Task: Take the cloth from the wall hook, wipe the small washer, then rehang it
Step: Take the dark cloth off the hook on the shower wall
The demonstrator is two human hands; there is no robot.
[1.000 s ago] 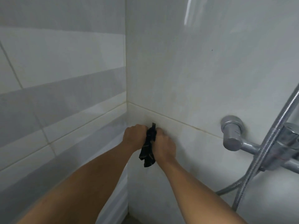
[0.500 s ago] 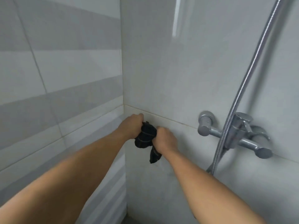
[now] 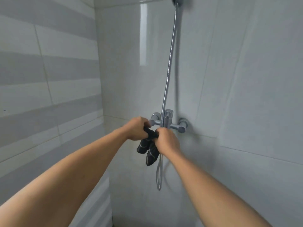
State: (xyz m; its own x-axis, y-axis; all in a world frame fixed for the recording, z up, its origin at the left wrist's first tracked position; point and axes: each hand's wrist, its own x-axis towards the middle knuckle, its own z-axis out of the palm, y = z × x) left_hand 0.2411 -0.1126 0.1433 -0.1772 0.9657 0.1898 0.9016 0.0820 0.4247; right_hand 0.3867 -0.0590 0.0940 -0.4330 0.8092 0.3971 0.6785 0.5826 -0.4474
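A small dark cloth (image 3: pixel 148 149) with thin pale stripes hangs bunched between my two hands in front of the tiled wall. My left hand (image 3: pixel 136 128) grips its upper left part. My right hand (image 3: pixel 166 141) grips its upper right part, and two folds dangle below. Both hands are just below and left of the chrome shower mixer (image 3: pixel 168 122). No wall hook and no washer are visible in this view.
A metal shower hose (image 3: pixel 170 59) runs from the mixer up to a holder (image 3: pixel 177 0) at the top edge and loops below my right hand. Striped grey tiles (image 3: pixel 49 95) cover the left wall, which meets the plain wall in a corner (image 3: pixel 100 95).
My hands and the cloth have come away from the wall near the corner and now sit further right, in front of the mixer. The view has tilted up and right, showing the whole hose.
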